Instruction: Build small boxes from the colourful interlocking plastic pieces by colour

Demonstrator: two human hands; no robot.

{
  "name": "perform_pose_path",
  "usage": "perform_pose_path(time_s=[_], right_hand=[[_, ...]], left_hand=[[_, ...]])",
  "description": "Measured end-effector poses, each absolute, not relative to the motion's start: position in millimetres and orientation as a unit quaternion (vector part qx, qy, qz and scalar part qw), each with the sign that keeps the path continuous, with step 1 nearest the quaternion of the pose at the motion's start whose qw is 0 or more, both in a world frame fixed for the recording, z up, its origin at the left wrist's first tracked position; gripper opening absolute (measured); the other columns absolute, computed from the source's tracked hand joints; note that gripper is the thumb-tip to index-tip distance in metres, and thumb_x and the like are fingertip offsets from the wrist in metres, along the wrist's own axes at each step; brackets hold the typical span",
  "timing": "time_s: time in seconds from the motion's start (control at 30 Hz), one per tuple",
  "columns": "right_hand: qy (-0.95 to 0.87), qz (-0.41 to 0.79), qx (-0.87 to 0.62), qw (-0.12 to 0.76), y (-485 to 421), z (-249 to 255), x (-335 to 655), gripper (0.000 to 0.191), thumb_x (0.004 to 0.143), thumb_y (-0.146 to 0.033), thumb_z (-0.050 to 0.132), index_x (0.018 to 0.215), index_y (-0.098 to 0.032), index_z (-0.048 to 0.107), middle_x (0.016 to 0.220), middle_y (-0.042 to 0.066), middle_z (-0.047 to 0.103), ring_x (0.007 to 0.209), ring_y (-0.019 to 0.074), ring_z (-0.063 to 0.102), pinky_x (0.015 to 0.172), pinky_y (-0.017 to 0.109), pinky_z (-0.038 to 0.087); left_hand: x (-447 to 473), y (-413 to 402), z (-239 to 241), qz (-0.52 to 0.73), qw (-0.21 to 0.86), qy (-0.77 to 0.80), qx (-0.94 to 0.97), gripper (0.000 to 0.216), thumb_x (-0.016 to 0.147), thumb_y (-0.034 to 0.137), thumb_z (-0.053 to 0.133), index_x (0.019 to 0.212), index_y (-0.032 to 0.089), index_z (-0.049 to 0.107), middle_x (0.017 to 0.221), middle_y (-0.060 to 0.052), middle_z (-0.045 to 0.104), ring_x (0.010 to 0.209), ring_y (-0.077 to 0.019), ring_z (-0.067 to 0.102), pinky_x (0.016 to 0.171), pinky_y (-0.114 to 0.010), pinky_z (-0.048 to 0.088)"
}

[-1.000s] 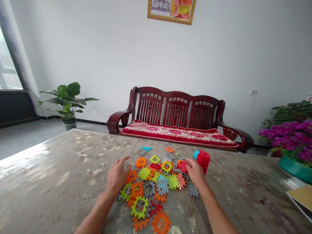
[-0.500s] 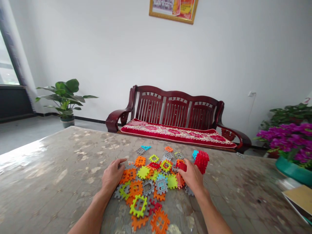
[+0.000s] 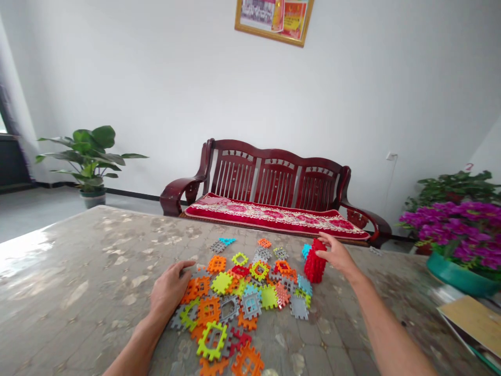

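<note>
Flat plastic interlocking tiles with notched edges lie in a loose heap on the table, among them a lime green tile [image 3: 222,283], an orange tile [image 3: 209,310] and a grey window tile [image 3: 251,304]. My left hand [image 3: 169,288] rests at the heap's left side, thumb and forefinger apart, holding nothing visible. At the right stands a stack of red tiles [image 3: 314,265], with a blue tile [image 3: 306,251] beside it. My right hand [image 3: 337,255] grips the upper part of that stack, thumb on the near side and fingers at its top; the far fingertips are partly hidden.
The table [image 3: 97,292] has a patterned, glossy cover. Purple flowers in a teal pot [image 3: 462,274] and a tan folder [image 3: 475,318] occupy its right side. A dark red wooden bench [image 3: 274,180] stands behind, and a potted plant [image 3: 93,198] is at the left.
My right hand has moved right from the heap, where it had a red tile, to the red stack. The stack looks turned and narrower. My left hand stays beside the heap; the view has shifted slightly.
</note>
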State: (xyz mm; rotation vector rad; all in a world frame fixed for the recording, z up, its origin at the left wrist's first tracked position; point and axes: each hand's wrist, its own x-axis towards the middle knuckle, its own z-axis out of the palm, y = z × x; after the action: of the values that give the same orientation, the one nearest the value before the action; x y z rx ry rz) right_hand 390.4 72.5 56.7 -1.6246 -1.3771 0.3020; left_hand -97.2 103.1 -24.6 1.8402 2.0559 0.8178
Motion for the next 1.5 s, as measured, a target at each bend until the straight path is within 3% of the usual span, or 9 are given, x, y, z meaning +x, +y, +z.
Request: perform_pose_path(time_s=[0.3,0.47,0.67,0.87,1.2,1.37,1.5], right_hand=[[-0.581,0.184,-0.665,0.431,79,67,410,0.069,0.051,-0.015,0.072,0.119,-0.013,0.062,0.108,0.013,0.071,0.1,0.0267,0.066,0.092,0.043,0.048],[-0.578,0.176,-0.66,0.446,82,65,407,0.068,0.05,-0.014,0.071,0.118,-0.014,0.063,0.111,0.015,0.071,0.109,0.0294,0.064,0.094,0.044,0.048],[-0.61,0.133,-0.609,0.489,78,64,364,0.049,0.059,-0.019,0.066,0.109,-0.019,0.069,0.108,0.009,0.073,0.104,0.0256,0.066,0.098,0.043,0.047],[-0.706,0.173,-0.586,0.36,67,41,266,0.036,0.068,-0.018,0.059,0.101,-0.023,0.073,0.101,0.004,0.075,0.097,0.0224,0.067,0.093,0.039,0.048],[-0.833,0.088,-0.519,0.172,88,20,182,0.038,0.071,-0.016,0.061,0.106,-0.028,0.073,0.114,0.001,0.071,0.111,0.0233,0.056,0.098,0.036,0.04],[-0.837,0.081,-0.518,0.159,88,20,174,0.021,0.078,-0.02,0.063,0.094,-0.027,0.074,0.107,0.002,0.073,0.107,0.0226,0.056,0.095,0.035,0.039],[-0.815,0.099,-0.535,0.201,86,18,176,0.019,0.08,-0.022,0.061,0.094,-0.024,0.073,0.103,0.003,0.073,0.105,0.0221,0.058,0.093,0.033,0.041]], left_hand=[[-99,106,-27,0.276,0.128,0.706,0.64,0.038,0.084,0.035,0.043,0.111,0.028,0.07,0.119,-0.003,0.07,0.1,-0.0237,0.067,0.081,-0.03,0.05],[-97,105,-25,0.273,0.125,0.707,0.64,0.039,0.084,0.035,0.043,0.111,0.028,0.07,0.116,-0.003,0.071,0.099,-0.0239,0.067,0.08,-0.03,0.05],[-95,102,-21,0.28,0.126,0.708,0.636,0.037,0.084,0.032,0.044,0.11,0.028,0.07,0.117,-0.002,0.071,0.101,-0.0224,0.067,0.083,-0.029,0.05],[-94,101,-21,0.281,0.129,0.701,0.642,0.035,0.085,0.031,0.045,0.108,0.028,0.071,0.114,-0.002,0.073,0.101,-0.0207,0.067,0.086,-0.028,0.048],[-93,100,-21,0.285,0.117,0.696,0.649,0.033,0.085,0.029,0.046,0.105,0.029,0.072,0.112,0.0,0.073,0.101,-0.0199,0.066,0.087,-0.027,0.048],[-93,100,-20,0.285,0.121,0.696,0.648,0.033,0.085,0.029,0.046,0.106,0.029,0.072,0.112,-0.001,0.073,0.103,-0.0203,0.066,0.089,-0.028,0.047],[-93,101,-21,0.277,0.128,0.696,0.65,0.035,0.086,0.029,0.044,0.108,0.028,0.071,0.114,-0.002,0.072,0.105,-0.0206,0.065,0.09,-0.029,0.046]])
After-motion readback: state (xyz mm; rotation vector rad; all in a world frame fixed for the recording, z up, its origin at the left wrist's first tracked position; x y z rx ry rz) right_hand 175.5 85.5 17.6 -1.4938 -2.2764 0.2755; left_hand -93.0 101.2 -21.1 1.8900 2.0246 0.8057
